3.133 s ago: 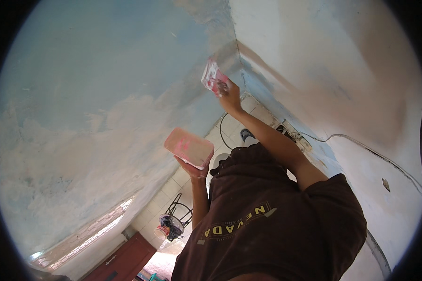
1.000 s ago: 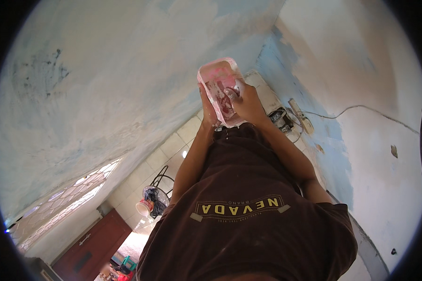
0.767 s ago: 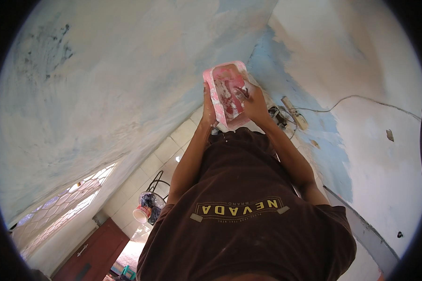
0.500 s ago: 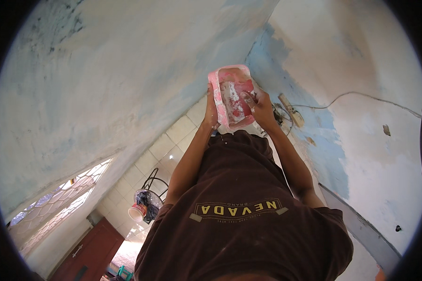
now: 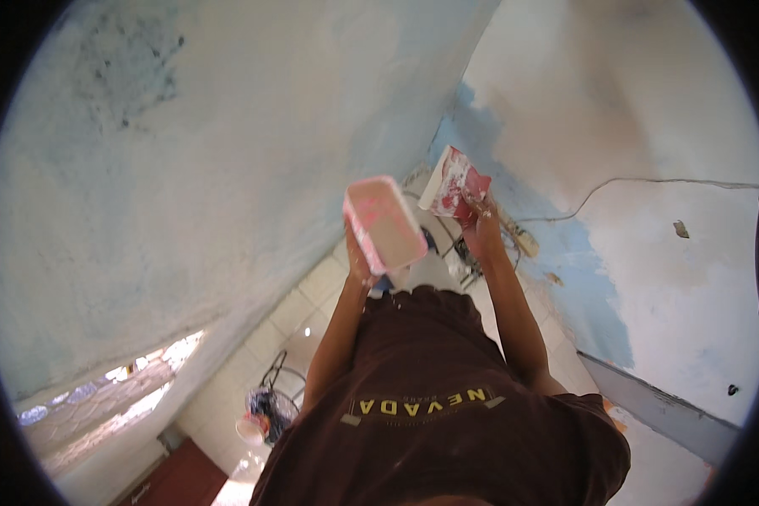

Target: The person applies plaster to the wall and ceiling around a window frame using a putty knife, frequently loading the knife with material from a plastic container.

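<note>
My left hand (image 5: 359, 258) is closed on the side of a pink rectangular plastic tub (image 5: 364, 239), smeared with white and pink inside and along its rim. My right hand (image 5: 481, 224) grips a red putty spreader (image 5: 459, 179) caked with white putty, its pale straight edge pointing up and to the left. Spreader and tub are apart, with the spreader to the right of the tub and slightly farther off. Both are in front of me near the wall corner. The fingers of my left hand are partly hidden behind the tub.
A patchy blue and white wall (image 5: 228, 169) rises on the left, another wall (image 5: 675, 278) on the right with a loose cable (image 5: 616, 180). Low on the left stand a stool (image 5: 288, 379) with a bucket (image 5: 251, 428), and a brown door (image 5: 177, 476). Pale tiles (image 5: 316, 287) cover the floor.
The spreader has come out of the tub and moved right with my right hand. My left hand has lowered the tub slightly toward me and to the left.
</note>
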A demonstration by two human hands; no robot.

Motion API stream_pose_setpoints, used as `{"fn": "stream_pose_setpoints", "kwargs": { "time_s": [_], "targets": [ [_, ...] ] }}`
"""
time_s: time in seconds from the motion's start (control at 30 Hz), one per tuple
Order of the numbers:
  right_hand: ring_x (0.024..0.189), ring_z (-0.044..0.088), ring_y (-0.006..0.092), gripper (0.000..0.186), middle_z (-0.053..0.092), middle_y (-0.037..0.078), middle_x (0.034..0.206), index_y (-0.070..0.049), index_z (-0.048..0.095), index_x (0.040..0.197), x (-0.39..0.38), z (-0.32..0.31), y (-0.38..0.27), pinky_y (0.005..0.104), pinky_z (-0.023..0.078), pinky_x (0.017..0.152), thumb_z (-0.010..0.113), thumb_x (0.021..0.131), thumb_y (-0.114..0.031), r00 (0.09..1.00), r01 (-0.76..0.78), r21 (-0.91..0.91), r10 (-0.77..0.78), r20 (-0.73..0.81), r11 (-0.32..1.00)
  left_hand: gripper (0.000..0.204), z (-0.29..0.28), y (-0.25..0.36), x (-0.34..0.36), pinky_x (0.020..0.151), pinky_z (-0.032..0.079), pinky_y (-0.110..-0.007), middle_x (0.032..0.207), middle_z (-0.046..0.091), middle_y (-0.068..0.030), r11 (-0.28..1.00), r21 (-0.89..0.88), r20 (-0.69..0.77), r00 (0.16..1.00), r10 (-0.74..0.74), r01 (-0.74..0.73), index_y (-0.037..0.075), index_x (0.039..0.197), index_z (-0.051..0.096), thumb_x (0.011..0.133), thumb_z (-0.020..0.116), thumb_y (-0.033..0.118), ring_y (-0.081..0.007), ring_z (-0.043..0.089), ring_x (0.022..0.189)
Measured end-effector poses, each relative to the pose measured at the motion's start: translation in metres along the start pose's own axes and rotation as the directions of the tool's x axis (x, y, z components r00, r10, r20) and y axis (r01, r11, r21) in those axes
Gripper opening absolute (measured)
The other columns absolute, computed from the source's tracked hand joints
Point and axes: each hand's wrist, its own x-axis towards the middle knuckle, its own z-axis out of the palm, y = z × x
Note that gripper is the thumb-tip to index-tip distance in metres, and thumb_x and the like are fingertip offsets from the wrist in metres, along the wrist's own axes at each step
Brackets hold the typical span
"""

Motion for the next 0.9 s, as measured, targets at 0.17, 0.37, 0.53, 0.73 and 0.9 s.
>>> {"fn": "stream_pose_setpoints", "kwargs": {
  "time_s": [0.17, 0.37, 0.53, 0.73, 0.9],
  "targets": [
    [0.109, 0.067, 0.0161, 0.037, 0.065, 0.007, 0.128, -0.006, 0.049, 0.141, 0.081, 0.002, -0.034, 0.0298, 0.056, 0.082, 0.055, 0.105, -0.011, 0.935, 0.351, -0.337, -0.308, 0.174, 0.874, 0.074, -0.004, 0.016, -0.004, 0.108, 0.049, -0.057, 0.145, 0.053, -0.0085, 1.0, 0.03, 0.066, 0.998, -0.005, 0.003, 0.016, 0.153, 0.042, 0.102, 0.039, 0.07, -0.0316, 0.055, 0.131],
    [0.088, 0.069, 0.0195, 0.035, 0.064, 0.01, 0.115, 0.0, 0.055, 0.132, 0.234, 0.1, -0.127, 0.0332, 0.061, 0.067, 0.062, 0.1, -0.009, 0.891, 0.352, -0.538, -0.45, -0.058, 0.766, 0.076, 0.008, 0.019, -0.006, 0.107, 0.05, -0.058, 0.145, 0.054, -0.0095, 0.998, 0.068, 0.137, 0.991, -0.011, 0.002, 0.016, 0.155, 0.037, 0.102, 0.037, 0.07, -0.0321, 0.057, 0.129],
    [0.083, 0.071, 0.0292, 0.031, 0.066, 0.021, 0.099, 0.015, 0.055, 0.118, 0.312, 0.167, -0.237, 0.0436, 0.067, 0.075, 0.057, 0.09, 0.001, 0.818, 0.363, -0.743, -0.574, -0.034, 0.562, 0.076, 0.025, 0.003, 0.02, 0.107, 0.05, -0.061, 0.144, 0.054, -0.0099, 0.967, 0.248, 0.217, 0.976, 0.001, -0.056, 0.016, 0.155, 0.036, 0.102, 0.037, 0.07, -0.034, 0.057, 0.13],
    [0.082, 0.072, 0.029, 0.026, 0.069, 0.02, 0.098, 0.011, 0.064, 0.109, 0.204, 0.245, -0.283, 0.0464, 0.063, 0.078, 0.06, 0.093, -0.008, 0.784, 0.619, -0.306, -0.547, 0.294, 0.723, 0.076, 0.006, 0.024, 0.017, 0.106, 0.05, -0.063, 0.145, 0.054, -0.0094, 1.0, 0.025, 0.15, 0.989, -0.006, 0.003, 0.017, 0.155, 0.037, 0.101, 0.04, 0.07, -0.0356, 0.057, 0.13],
    [0.096, 0.072, 0.0404, 0.033, 0.074, 0.022, 0.097, 0.006, 0.065, 0.122, 0.184, 0.185, -0.25, 0.0453, 0.055, 0.088, 0.064, 0.094, -0.011, 0.558, 0.666, -0.719, -0.772, 0.304, 0.198, 0.076, 0.016, 0.023, 0.023, 0.106, 0.05, -0.063, 0.144, 0.054, -0.0095, 0.998, 0.036, 0.149, 0.988, -0.048, 0.043, 0.017, 0.154, 0.038, 0.1, 0.041, 0.071, -0.035, 0.057, 0.13]
  ]
}}
